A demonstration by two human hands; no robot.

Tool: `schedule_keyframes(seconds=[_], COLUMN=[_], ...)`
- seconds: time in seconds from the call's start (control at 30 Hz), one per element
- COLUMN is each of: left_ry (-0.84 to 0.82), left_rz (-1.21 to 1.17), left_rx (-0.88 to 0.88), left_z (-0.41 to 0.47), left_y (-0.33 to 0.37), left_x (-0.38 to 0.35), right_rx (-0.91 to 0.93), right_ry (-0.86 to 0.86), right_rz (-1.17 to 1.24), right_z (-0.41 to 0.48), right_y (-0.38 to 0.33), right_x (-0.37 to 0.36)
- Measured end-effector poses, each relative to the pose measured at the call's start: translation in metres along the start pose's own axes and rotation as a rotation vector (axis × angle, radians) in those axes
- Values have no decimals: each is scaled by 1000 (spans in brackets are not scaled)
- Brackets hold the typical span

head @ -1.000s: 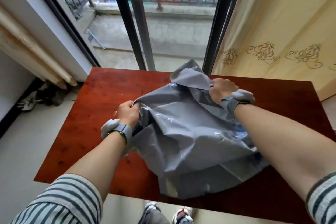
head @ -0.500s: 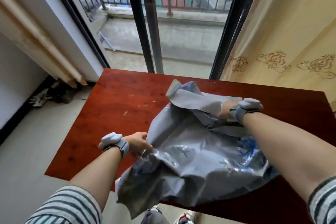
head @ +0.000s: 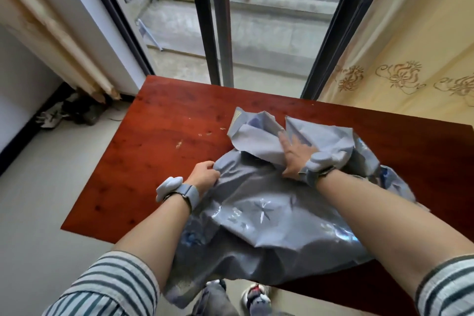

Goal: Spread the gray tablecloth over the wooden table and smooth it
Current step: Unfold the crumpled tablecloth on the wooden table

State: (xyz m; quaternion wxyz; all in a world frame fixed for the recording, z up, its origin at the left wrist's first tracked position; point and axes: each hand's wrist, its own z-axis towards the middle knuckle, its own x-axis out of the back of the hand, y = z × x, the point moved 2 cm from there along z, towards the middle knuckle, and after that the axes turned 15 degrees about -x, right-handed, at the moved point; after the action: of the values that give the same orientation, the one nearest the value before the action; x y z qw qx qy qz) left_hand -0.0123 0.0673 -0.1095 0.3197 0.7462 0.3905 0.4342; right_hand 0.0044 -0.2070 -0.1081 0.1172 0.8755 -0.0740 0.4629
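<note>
Gray tablecloth lies bunched on the right half of your wooden table, glossy and creased, its near edge spilling over the table's front edge toward your shoes. Your left hand pinches the cloth's left edge, fingers curled tight around a fold. Your right hand lies flat and unclenched, palm down on a paler upturned flap near the far side of the heap, fingers spread. Both wrists carry gray strap-on bands. Table's left half is bare, with a few pale flecks on the wood. Yellow embroidered curtain hangs at right; glass balcony door stands beyond the table
</note>
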Motion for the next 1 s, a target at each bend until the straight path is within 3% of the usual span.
schedule_keyframes(seconds=[0.1, 0.2, 0.3, 0.43, 0.5, 0.57, 0.63, 0.7, 0.77, 0.8, 0.87, 0.93, 1.0], left_ry=[11, 38, 70, 227, 259, 202, 117, 88, 121, 144, 188, 219, 218], left_rz=[-31, -92, -200, -102, -56, -70, -91, -113, -141, -149, -149, -136, -126], left_rx=[5, -16, -16, -77, -85, -59, -21, 0, 0, -8, -22, -20, -11], left_z=[-1, -5, -14, -14, -14, -15, -19, -22, -22, -23, -21, -21, -23], left_y=[11, 22, 22, 12, 9, 10, 11, 13, 13, 12, 10, 7, 4], left_x=[5, 13, 35, 64, 66, 60, 55, 51, 48, 47, 45, 46, 46], right_rx=[-46, -51, -86, -326, -426, -425, -240, 48, 346, 452, 505, 348, 144], right_ry=[47, 17, -57, -139, 8, 275, 576, 831, 932, 896, 657, 333, 177], right_rz=[-47, 76, 378, 812, 688, 391, 194, 176, 208, 186, 179, 134, 43], right_z=[-2, 2, 10, 18, 20, 16, 6, -10, -20, -22, -18, -12, -3], right_y=[9, 5, 14, 48, 54, 46, 25, -2, -28, -39, -51, -48, -32], right_x=[-4, 21, 58, 86, 89, 89, 86, 79, 66, 58, 41, 22, 7])
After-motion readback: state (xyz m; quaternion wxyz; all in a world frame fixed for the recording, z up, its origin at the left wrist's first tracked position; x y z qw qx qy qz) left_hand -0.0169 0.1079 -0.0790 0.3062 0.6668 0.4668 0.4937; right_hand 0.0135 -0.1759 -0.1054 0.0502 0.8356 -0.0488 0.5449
